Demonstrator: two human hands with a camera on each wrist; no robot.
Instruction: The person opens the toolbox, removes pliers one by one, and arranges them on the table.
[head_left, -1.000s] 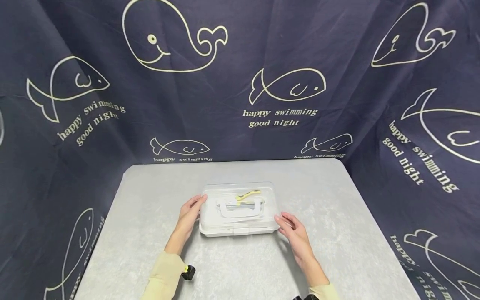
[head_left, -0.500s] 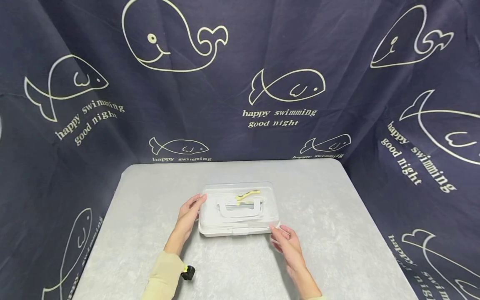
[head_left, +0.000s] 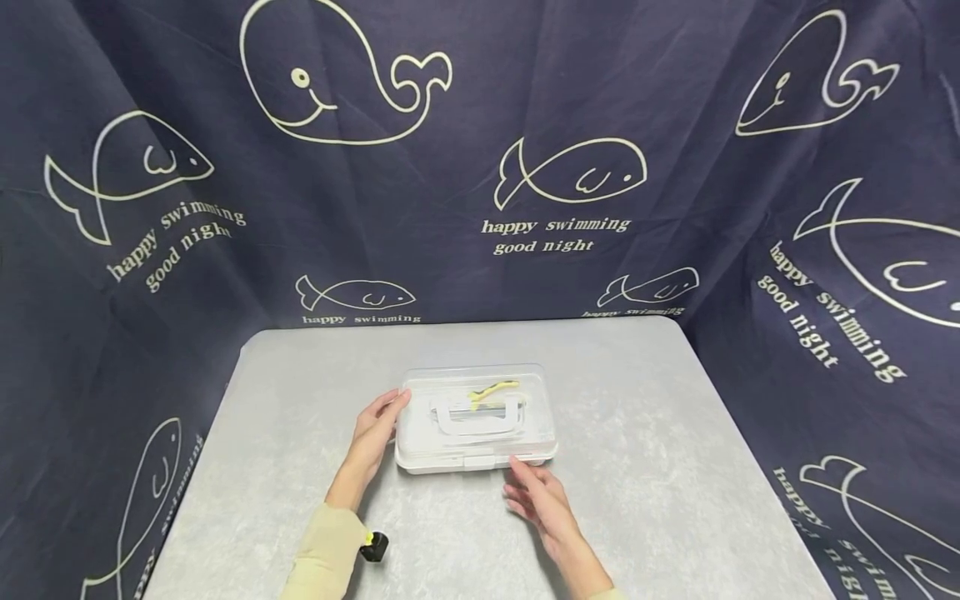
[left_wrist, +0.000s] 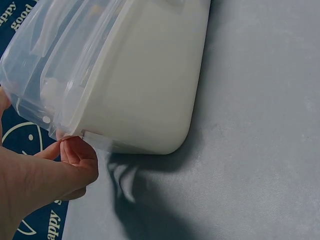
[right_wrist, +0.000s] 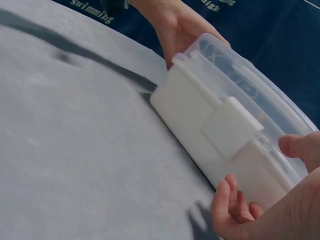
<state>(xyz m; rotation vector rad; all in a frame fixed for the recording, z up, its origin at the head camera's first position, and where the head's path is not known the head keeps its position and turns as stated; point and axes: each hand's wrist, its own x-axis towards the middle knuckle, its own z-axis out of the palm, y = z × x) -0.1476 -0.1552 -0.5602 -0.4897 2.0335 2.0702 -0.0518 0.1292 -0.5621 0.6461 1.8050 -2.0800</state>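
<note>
A white storage box (head_left: pixel 431 459) with a clear lid (left_wrist: pixel 65 60) sits mid-table, its white carry handle (head_left: pixel 480 427) folded flat on top. A yellow and dark slender item (head_left: pixel 495 389) shows at the lid, its kind unclear. My left hand (head_left: pixel 372 429) grips the box's left end by the rim, fingers curled there in the left wrist view. My right hand (head_left: pixel 546 504) is at the front, right of the white latch (right_wrist: pixel 232 127). Its thumb is at the lid's front edge, while the other fingers hang loosely curled in front of the box wall.
The box stands on a grey table (head_left: pixel 300 375). Dark blue curtains (head_left: pixel 450 192) with whale and fish drawings enclose the back and sides. A small black device (head_left: pixel 374 547) is strapped at my left wrist.
My right hand has moved from the box's right end leftward along the front to beside the latch. The left hand keeps its place, and the box stays where it was.
</note>
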